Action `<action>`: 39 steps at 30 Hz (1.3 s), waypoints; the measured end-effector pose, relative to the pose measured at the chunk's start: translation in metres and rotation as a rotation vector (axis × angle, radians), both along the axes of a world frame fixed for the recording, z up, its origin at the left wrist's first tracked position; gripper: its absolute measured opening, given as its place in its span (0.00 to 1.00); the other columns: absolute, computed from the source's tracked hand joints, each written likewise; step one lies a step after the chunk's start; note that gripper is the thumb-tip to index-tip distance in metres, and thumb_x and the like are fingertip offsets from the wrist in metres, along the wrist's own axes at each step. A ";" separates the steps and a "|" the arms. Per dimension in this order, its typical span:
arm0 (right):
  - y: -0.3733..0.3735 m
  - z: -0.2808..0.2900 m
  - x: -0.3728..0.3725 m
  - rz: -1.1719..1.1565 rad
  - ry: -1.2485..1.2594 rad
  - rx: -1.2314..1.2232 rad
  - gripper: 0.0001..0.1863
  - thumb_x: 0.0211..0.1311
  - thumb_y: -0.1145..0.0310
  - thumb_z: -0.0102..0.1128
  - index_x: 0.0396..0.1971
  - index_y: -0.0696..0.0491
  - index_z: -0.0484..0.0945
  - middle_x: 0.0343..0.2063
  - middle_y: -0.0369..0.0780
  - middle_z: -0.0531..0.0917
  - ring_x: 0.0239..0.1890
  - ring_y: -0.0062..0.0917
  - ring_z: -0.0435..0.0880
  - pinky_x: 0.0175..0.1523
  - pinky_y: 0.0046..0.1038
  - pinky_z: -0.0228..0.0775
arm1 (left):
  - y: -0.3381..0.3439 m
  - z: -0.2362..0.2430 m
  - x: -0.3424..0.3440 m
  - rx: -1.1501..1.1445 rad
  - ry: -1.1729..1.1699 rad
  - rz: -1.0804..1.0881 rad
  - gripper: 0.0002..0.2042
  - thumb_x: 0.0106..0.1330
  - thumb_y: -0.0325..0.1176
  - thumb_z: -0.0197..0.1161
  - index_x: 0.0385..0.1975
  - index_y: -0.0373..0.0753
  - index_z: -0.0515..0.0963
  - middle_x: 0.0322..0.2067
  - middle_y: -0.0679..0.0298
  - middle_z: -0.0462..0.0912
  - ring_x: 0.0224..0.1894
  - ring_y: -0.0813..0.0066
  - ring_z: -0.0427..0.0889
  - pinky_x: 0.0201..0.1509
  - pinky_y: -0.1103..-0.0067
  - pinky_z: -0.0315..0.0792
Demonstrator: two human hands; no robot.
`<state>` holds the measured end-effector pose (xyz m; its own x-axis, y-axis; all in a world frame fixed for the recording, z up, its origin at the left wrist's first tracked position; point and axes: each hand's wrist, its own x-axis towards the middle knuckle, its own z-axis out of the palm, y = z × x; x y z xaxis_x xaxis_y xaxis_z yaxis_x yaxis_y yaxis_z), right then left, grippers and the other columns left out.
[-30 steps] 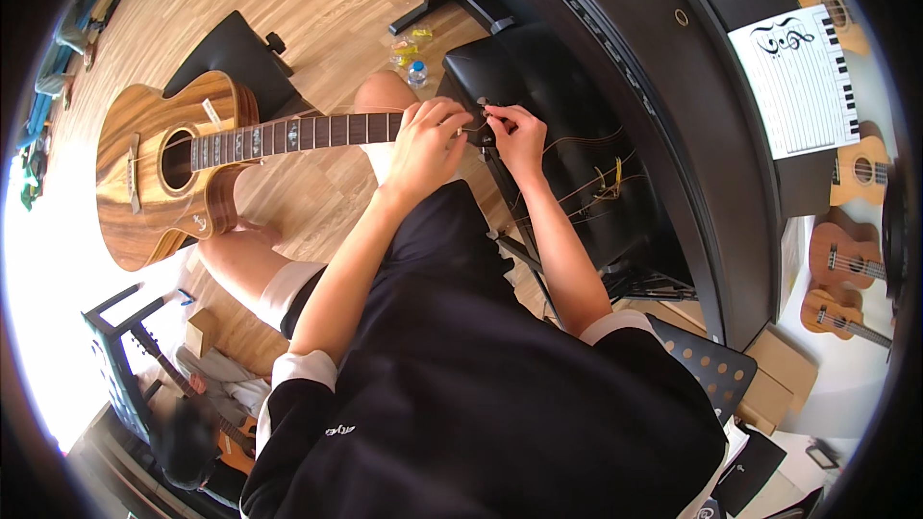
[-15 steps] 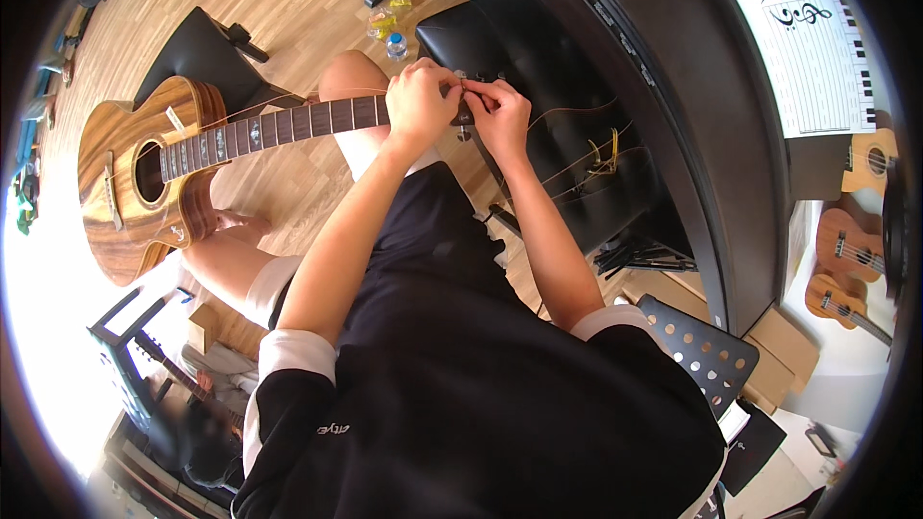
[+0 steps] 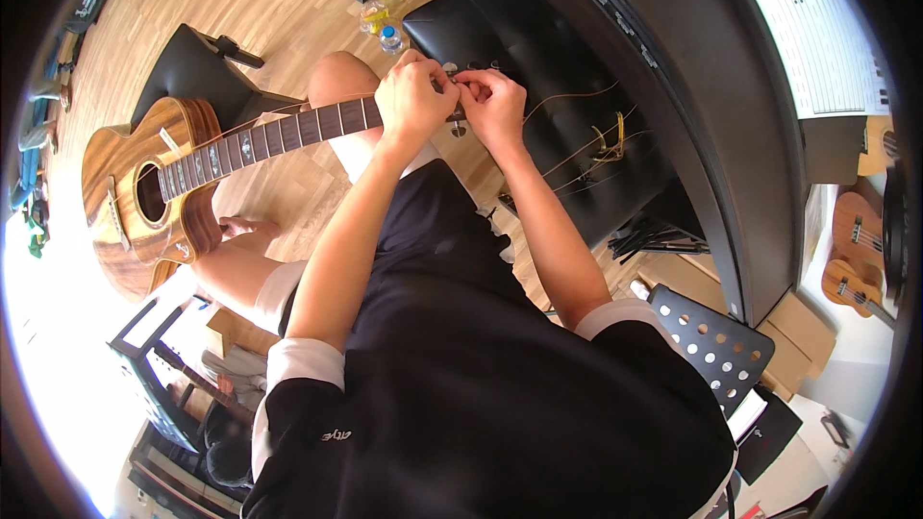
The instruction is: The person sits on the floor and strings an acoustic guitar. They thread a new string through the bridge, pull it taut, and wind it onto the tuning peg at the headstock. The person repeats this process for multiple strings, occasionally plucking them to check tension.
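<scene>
An acoustic guitar (image 3: 199,149) of striped brown wood lies across my legs, its neck running right. My left hand (image 3: 409,104) is closed over the headstock end, fingers pinching a copper-coloured guitar string (image 3: 252,123) that rises loosely above the fretboard. Close beside it my right hand (image 3: 497,113) is closed too, thumb and fingertips pinched on the string by the tuning pegs (image 3: 459,131). My fingers hide the exact spot where the string meets the headstock. A loose string end (image 3: 569,96) curves out past my right hand over the black bench.
The black padded bench (image 3: 481,19) carries loose strings and a yellow-handled tool (image 3: 609,141). A dark piano (image 3: 711,135) stands right, a perforated music stand (image 3: 711,341) lower right. A water bottle (image 3: 389,39) is on the floor; a black seat (image 3: 187,72) stands behind the guitar.
The whole view has shifted a little. Both hands stay together at the headstock; my right fingers have curled in more tightly around the string.
</scene>
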<state>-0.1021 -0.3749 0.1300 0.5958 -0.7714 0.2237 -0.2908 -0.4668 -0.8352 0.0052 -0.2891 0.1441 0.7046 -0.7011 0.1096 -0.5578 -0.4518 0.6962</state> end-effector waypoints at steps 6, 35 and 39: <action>0.000 0.006 -0.001 -0.017 0.119 0.023 0.06 0.45 0.73 0.72 0.26 0.55 0.87 0.10 0.38 0.73 0.12 0.26 0.71 0.23 0.28 0.62 | 0.007 0.008 0.016 0.054 0.104 -0.013 0.08 0.48 0.38 0.74 0.26 0.44 0.85 0.29 0.64 0.83 0.31 0.64 0.85 0.36 0.69 0.78; -0.019 0.020 0.000 0.119 0.280 0.154 0.07 0.47 0.71 0.73 0.29 0.52 0.88 0.12 0.38 0.78 0.17 0.28 0.78 0.29 0.30 0.71 | -0.002 0.014 0.029 0.197 0.229 -0.080 0.06 0.51 0.38 0.73 0.27 0.48 0.88 0.23 0.64 0.86 0.29 0.70 0.87 0.37 0.72 0.80; -0.012 0.019 -0.001 0.088 0.287 0.147 0.06 0.49 0.71 0.72 0.29 0.52 0.86 0.12 0.38 0.77 0.17 0.29 0.78 0.28 0.31 0.70 | -0.001 0.015 0.030 0.193 0.207 -0.124 0.06 0.51 0.38 0.73 0.28 0.47 0.88 0.23 0.66 0.87 0.29 0.70 0.87 0.36 0.72 0.79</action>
<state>-0.1028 -0.3870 0.1486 0.6842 -0.7256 -0.0731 -0.4881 -0.3812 -0.7852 0.0350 -0.2900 0.1589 0.6062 -0.7768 -0.1709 -0.4720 -0.5243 0.7088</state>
